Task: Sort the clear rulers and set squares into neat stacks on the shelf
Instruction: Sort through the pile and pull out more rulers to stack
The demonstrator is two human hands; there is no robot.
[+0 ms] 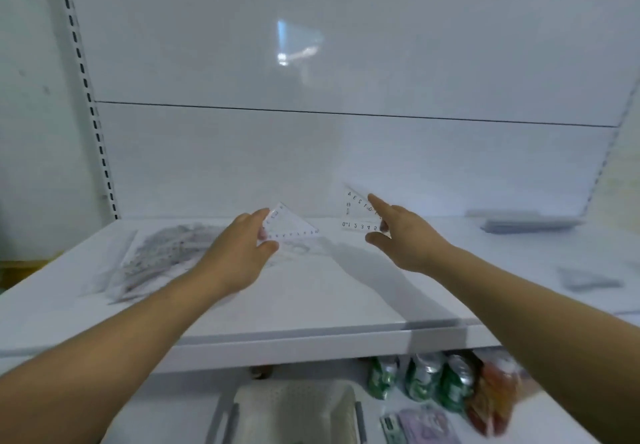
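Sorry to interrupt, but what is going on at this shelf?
A person is sorting clear plastic drawing tools on the white shelf. The left hand pinches one clear triangular set square, and the right hand pinches a second clear set square, both held above the shelf. A loose pile of clear rulers lies at the left; blurred grey stacks sit at the right.

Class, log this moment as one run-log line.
left hand: holds clear set square | right hand: pinches second set square | unsorted pile: left on shelf
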